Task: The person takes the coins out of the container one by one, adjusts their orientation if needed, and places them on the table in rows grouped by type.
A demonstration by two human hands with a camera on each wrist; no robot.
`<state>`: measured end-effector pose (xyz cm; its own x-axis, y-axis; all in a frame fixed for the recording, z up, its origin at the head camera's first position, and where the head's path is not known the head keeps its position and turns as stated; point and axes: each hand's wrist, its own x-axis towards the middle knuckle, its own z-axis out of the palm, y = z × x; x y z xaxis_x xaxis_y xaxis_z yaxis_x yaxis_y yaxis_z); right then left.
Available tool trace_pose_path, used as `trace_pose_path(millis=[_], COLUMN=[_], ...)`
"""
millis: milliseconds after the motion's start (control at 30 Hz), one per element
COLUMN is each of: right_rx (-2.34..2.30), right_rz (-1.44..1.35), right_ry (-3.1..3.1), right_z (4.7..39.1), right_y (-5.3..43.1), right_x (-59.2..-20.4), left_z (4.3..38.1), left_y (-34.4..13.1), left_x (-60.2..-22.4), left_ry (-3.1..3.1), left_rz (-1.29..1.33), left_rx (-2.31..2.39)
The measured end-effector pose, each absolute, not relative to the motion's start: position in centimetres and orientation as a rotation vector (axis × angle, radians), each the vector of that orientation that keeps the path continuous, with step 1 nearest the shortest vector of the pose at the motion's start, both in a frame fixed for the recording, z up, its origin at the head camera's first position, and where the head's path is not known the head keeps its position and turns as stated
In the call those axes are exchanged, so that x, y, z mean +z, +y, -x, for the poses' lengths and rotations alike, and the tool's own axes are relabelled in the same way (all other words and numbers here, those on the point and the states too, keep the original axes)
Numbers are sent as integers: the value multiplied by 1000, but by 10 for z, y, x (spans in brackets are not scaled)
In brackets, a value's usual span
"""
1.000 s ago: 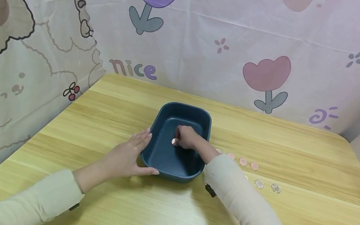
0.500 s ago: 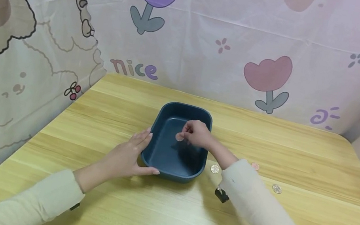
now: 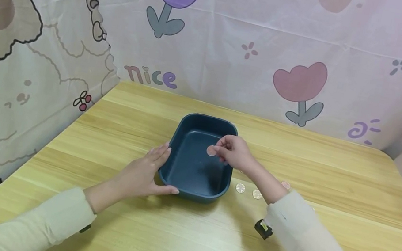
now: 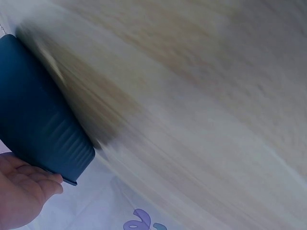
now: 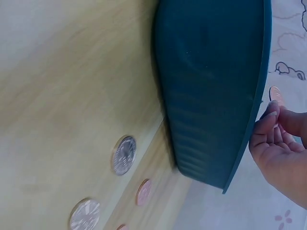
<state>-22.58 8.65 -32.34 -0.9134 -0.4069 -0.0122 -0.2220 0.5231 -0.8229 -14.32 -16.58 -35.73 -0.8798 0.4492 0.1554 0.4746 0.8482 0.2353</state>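
Note:
A dark blue rectangular bin (image 3: 189, 170) stands on the wooden table. My left hand (image 3: 141, 174) rests against its left front corner, fingers straight along the left side and thumb along the front rim. In the left wrist view, the fingertips (image 4: 53, 182) touch the rim. My right hand (image 3: 236, 152) pinches a copper-coloured coin (image 3: 212, 150) between thumb and fingertips, over the right part of the bin. From the right wrist, the held coin (image 5: 275, 94) shows beyond the bin's rim. To the bin's right lie two silver coins, one (image 3: 240, 188) nearer it and another (image 3: 257, 194) beside that.
A copper-coloured coin (image 3: 285, 184) lies farther right, partly behind the right forearm; that arm hides some of the table. The right wrist view shows more copper-coloured coins (image 5: 143, 192) beside the bin. A printed cloth (image 3: 221, 57) hangs behind the table.
My right hand has drawn back to the right from the middle of the bin, rising with the coin still pinched. The left hand and the bin have stayed in place.

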Motion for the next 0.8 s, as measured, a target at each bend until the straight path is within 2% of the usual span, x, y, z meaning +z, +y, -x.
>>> trace_pose_path(millis=[800], right_rx=[-1418], right_rz=[342], right_ry=[2614], right_z=[203], right_y=[175], right_x=[-323], left_z=[142], left_y=[-166], left_x=[-356], left_ry=[-2958], left_rz=[727], left_rx=[-395])
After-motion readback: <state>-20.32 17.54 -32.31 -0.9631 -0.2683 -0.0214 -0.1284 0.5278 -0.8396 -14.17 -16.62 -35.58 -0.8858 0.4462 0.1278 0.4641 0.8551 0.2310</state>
